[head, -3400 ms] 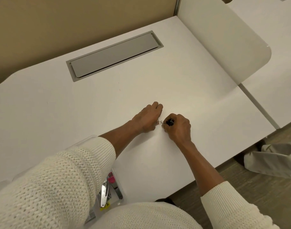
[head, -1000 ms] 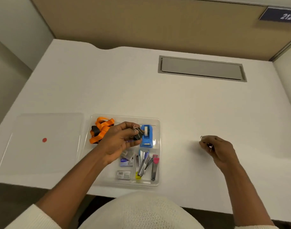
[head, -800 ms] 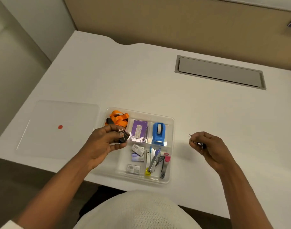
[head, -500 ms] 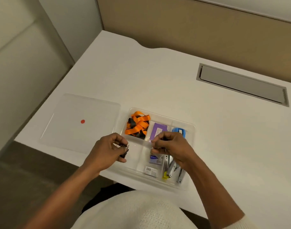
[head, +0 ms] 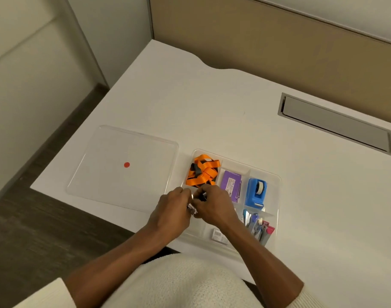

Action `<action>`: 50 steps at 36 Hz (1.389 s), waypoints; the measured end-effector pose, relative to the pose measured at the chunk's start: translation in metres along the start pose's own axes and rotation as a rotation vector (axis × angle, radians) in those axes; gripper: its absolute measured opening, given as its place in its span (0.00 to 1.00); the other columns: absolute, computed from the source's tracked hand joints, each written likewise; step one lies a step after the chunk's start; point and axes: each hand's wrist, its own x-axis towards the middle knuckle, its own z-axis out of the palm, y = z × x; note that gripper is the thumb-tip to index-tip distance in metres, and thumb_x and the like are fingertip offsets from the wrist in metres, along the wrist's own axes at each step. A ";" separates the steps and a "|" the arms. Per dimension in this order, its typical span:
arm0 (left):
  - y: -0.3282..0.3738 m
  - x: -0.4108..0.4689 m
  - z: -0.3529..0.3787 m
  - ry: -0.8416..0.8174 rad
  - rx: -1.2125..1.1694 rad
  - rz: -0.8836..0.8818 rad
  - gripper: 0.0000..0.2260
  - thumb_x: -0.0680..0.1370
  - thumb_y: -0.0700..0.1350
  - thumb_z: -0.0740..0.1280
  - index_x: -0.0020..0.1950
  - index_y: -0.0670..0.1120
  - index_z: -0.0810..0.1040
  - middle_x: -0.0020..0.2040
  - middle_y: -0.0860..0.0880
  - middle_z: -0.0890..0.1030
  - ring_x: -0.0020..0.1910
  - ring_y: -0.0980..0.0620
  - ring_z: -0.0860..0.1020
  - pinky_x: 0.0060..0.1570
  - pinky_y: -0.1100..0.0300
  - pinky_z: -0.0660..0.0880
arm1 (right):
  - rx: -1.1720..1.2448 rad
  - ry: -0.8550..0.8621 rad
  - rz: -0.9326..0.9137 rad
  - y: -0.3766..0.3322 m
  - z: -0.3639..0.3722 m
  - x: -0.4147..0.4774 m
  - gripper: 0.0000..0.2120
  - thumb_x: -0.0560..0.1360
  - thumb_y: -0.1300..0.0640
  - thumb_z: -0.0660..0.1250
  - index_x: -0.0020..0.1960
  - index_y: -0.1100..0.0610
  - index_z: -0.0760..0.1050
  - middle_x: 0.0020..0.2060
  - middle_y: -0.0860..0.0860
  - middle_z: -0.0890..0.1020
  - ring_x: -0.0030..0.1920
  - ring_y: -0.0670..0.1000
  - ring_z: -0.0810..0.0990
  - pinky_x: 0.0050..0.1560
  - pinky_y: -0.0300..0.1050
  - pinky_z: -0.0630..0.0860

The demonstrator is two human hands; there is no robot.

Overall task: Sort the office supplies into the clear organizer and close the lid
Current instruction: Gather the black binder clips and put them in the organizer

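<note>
The clear organizer (head: 276, 181) sits near the desk's front edge. It holds an orange lanyard (head: 202, 172), a purple box (head: 230, 184), a blue tape dispenser (head: 256, 192), staplers (head: 257, 225) and a small staple box (head: 219, 235). My left hand (head: 171, 213) and my right hand (head: 214, 206) meet over the organizer's front left compartment. Each pinches a small black binder clip (head: 201, 196); the left one's clip (head: 192, 210) is mostly hidden by fingers. The clear lid (head: 123, 165) with a red dot lies flat to the left of the organizer.
A grey cable hatch (head: 336, 124) is set into the white desk (head: 234, 107) at the back right. A tan partition (head: 267, 41) stands behind. The desk's left and front edges drop to dark floor (head: 23, 230).
Both hands carried binder clips from the right side of the desk to the organizer. In the last half second my right hand moved left to meet my left hand over the front left compartment.
</note>
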 end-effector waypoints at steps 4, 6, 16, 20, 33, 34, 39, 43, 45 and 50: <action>-0.004 0.003 0.003 0.019 0.029 0.006 0.11 0.78 0.42 0.76 0.58 0.46 0.80 0.55 0.47 0.84 0.49 0.48 0.84 0.48 0.61 0.77 | -0.070 0.010 0.019 -0.007 0.008 -0.002 0.07 0.81 0.56 0.69 0.57 0.58 0.79 0.51 0.56 0.86 0.48 0.56 0.86 0.54 0.52 0.85; -0.006 0.004 0.002 0.014 0.039 0.006 0.09 0.77 0.42 0.77 0.56 0.46 0.81 0.53 0.46 0.85 0.47 0.48 0.84 0.47 0.60 0.78 | -0.084 -0.015 0.033 -0.008 0.009 -0.001 0.10 0.80 0.54 0.71 0.60 0.57 0.79 0.52 0.55 0.86 0.49 0.55 0.86 0.55 0.50 0.84; -0.013 -0.002 -0.011 0.006 0.002 0.026 0.13 0.76 0.44 0.78 0.58 0.48 0.82 0.55 0.50 0.86 0.47 0.51 0.84 0.46 0.63 0.77 | -0.186 0.005 -0.066 0.001 0.006 -0.006 0.13 0.79 0.59 0.73 0.63 0.54 0.80 0.58 0.51 0.85 0.55 0.52 0.84 0.55 0.42 0.80; -0.021 -0.007 -0.024 0.052 0.011 -0.020 0.10 0.77 0.49 0.77 0.57 0.50 0.82 0.51 0.53 0.86 0.45 0.53 0.84 0.43 0.59 0.80 | -0.227 -0.005 -0.173 0.011 0.002 -0.009 0.10 0.79 0.63 0.71 0.59 0.55 0.83 0.53 0.51 0.87 0.49 0.50 0.86 0.52 0.41 0.82; -0.047 -0.009 -0.023 -0.049 -0.124 -0.323 0.08 0.76 0.55 0.78 0.43 0.54 0.83 0.39 0.58 0.84 0.39 0.58 0.82 0.38 0.60 0.78 | -0.815 -0.172 -0.640 0.023 0.029 -0.034 0.19 0.77 0.67 0.63 0.67 0.62 0.76 0.61 0.57 0.80 0.60 0.57 0.77 0.56 0.53 0.81; -0.048 -0.009 -0.022 -0.051 -0.132 -0.329 0.08 0.76 0.55 0.78 0.42 0.54 0.83 0.39 0.58 0.84 0.39 0.58 0.82 0.38 0.60 0.77 | -0.837 -0.163 -0.647 0.023 0.029 -0.035 0.17 0.77 0.67 0.63 0.66 0.62 0.77 0.60 0.57 0.80 0.58 0.57 0.77 0.53 0.54 0.81; -0.048 -0.010 -0.019 -0.052 -0.127 -0.341 0.09 0.77 0.56 0.77 0.42 0.56 0.80 0.39 0.60 0.81 0.39 0.58 0.80 0.37 0.62 0.74 | -0.796 0.014 -0.634 0.019 0.020 -0.033 0.17 0.74 0.64 0.73 0.63 0.61 0.81 0.58 0.57 0.82 0.60 0.57 0.79 0.48 0.51 0.84; -0.050 -0.010 -0.019 -0.066 -0.121 -0.371 0.10 0.77 0.57 0.76 0.42 0.56 0.80 0.39 0.59 0.81 0.40 0.57 0.81 0.42 0.57 0.79 | -0.827 0.035 -0.681 0.021 0.024 -0.027 0.20 0.73 0.62 0.77 0.64 0.63 0.81 0.62 0.59 0.82 0.63 0.60 0.80 0.55 0.53 0.83; -0.051 -0.010 -0.019 -0.066 -0.122 -0.385 0.10 0.76 0.59 0.77 0.42 0.55 0.81 0.39 0.59 0.82 0.40 0.58 0.80 0.42 0.57 0.80 | -0.865 0.026 -0.673 0.026 0.028 -0.027 0.18 0.76 0.60 0.75 0.64 0.63 0.80 0.62 0.60 0.81 0.61 0.60 0.80 0.59 0.54 0.81; -0.053 -0.010 -0.020 -0.081 -0.120 -0.415 0.12 0.76 0.61 0.76 0.45 0.53 0.82 0.42 0.57 0.84 0.42 0.56 0.82 0.45 0.54 0.82 | -0.770 0.151 -0.604 0.038 0.032 -0.030 0.17 0.69 0.62 0.82 0.56 0.61 0.84 0.51 0.56 0.83 0.53 0.56 0.81 0.53 0.52 0.83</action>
